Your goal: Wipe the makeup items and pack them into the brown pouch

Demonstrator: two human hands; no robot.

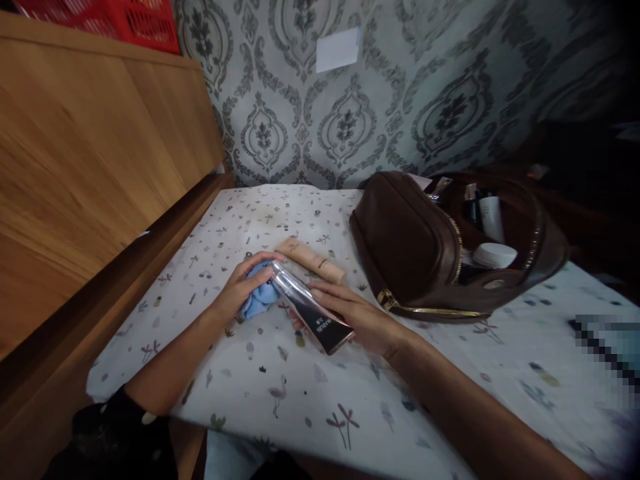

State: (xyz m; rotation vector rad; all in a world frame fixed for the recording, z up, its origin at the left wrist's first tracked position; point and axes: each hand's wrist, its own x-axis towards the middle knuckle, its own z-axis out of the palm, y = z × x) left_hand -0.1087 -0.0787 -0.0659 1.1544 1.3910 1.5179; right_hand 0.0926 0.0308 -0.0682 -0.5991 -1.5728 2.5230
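Note:
My right hand (350,312) is wrapped round a cosmetic tube (311,308), black at its flat end and silver toward the cap. The tube slants up and left, its cap end meeting a blue cloth (260,299). Closed on that cloth is my left hand (245,283), with its thumb and fingers by the cap. Just behind the tube, a beige tube (310,259) lies flat on the printed tablecloth (280,413). The fingers of my right hand underneath the dark tube are mostly hidden.
A brown toiletry bag (400,240) stands unzipped at the right, holding a white round container (494,255), a white tube (492,218) and other cosmetics. A wooden cabinet (100,133) rises on the left, with a red basket (150,23) on top. Patterned wallpaper (345,127) is behind.

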